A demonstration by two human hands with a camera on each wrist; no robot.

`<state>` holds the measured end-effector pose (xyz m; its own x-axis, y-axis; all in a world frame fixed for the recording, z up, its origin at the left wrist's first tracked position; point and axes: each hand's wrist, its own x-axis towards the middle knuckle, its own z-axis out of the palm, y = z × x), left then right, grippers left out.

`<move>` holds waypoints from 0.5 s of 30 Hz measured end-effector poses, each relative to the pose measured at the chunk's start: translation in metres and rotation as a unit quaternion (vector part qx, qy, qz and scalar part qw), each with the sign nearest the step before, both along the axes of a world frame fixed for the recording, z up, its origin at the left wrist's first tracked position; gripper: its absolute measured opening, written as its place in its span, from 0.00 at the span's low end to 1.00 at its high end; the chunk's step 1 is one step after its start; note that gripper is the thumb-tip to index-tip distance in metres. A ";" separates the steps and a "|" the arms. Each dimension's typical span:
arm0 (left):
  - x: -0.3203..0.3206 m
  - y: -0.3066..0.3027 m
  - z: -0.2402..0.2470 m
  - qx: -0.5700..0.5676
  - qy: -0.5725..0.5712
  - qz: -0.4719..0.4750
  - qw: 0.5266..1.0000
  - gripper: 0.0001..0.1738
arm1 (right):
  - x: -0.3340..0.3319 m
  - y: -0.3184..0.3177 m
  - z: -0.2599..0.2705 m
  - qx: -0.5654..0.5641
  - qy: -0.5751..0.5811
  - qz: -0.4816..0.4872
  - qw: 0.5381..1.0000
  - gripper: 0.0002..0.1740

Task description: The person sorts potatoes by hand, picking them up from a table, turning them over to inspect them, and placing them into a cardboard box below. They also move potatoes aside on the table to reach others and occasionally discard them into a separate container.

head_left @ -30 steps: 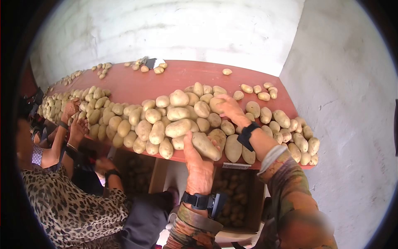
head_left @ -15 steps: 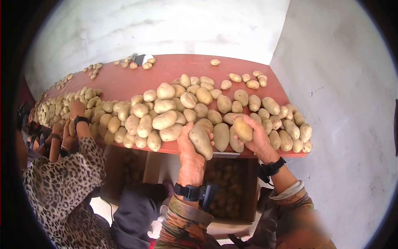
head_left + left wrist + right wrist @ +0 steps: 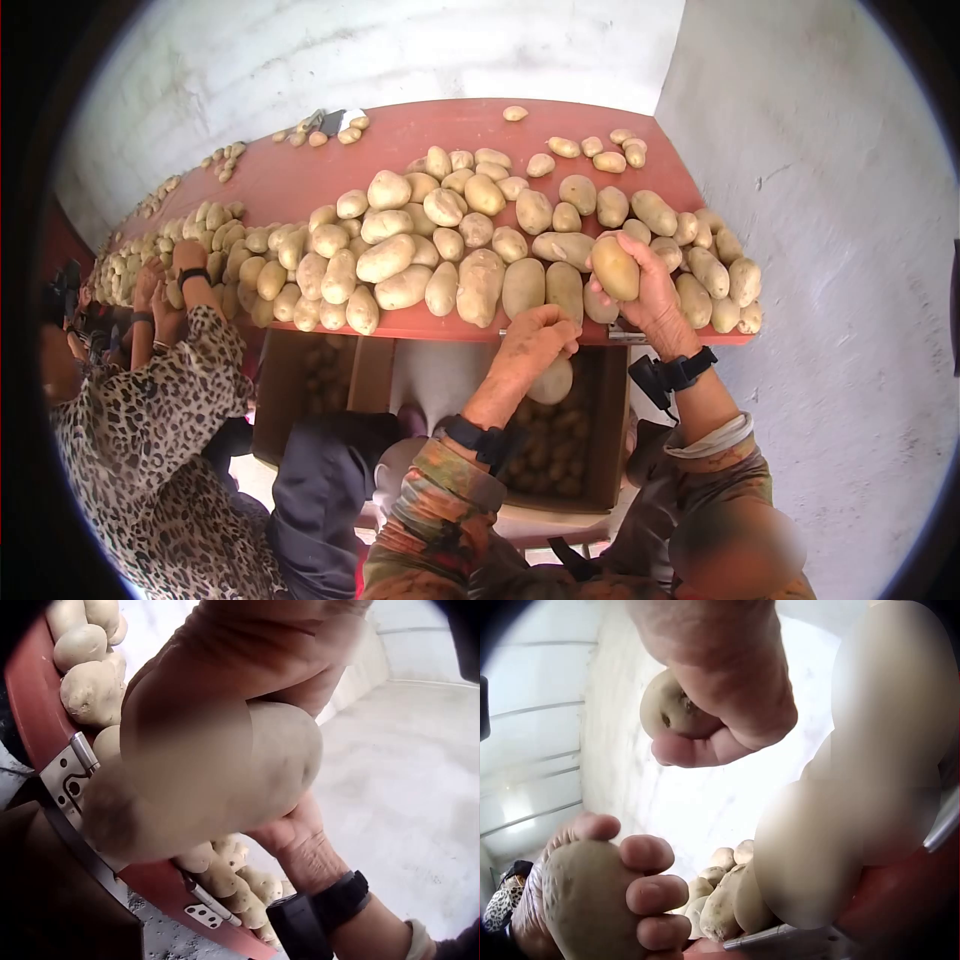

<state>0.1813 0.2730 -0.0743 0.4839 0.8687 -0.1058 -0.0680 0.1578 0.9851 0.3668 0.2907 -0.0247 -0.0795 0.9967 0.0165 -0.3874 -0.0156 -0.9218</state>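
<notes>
In the head view my left hand [image 3: 525, 350] is turned back-up at the table's front edge, gripping a pale potato [image 3: 552, 382] that shows below its fingers. My right hand [image 3: 655, 300] holds a yellower potato [image 3: 615, 268] over the edge of the pile. The left wrist view shows a long potato [image 3: 281, 765] under the left hand [image 3: 247, 660], partly blurred. From the right wrist, the right hand [image 3: 720, 675] curls round a potato with dark pits [image 3: 664, 705], and the left fingers [image 3: 656, 896] wrap a potato [image 3: 589, 900].
Potatoes [image 3: 385, 258] are heaped along the red table [image 3: 300, 180], with a few loose near the back. Below the front edge stand boxes of potatoes [image 3: 550, 450]. A person in a leopard-print top [image 3: 150, 430] works at the left. A grey wall [image 3: 820, 200] borders the right.
My right hand took a potato from the pile and brought it nearer the front edge. My left hand turned over from palm-up to back-up and moved rightward, with a potato below its fingers.
</notes>
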 end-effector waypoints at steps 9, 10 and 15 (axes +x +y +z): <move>0.008 0.010 0.002 -0.120 -0.216 0.143 0.958 0.19 | -0.015 -0.006 -0.004 0.005 -0.069 -0.038 0.997 0.18; 0.009 0.009 0.002 -0.132 -0.218 0.147 0.956 0.20 | -0.018 -0.006 -0.004 0.034 -0.085 -0.031 0.995 0.17; 0.016 0.004 0.001 -0.160 -0.238 0.153 0.946 0.25 | -0.032 -0.005 -0.012 0.103 -0.151 -0.051 0.982 0.15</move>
<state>0.1971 0.2773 -0.0728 0.2734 0.9363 -0.2205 -0.5827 0.3436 0.7365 0.3353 0.2854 -0.0367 -0.0110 0.9777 0.2097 -0.0852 0.2081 -0.9744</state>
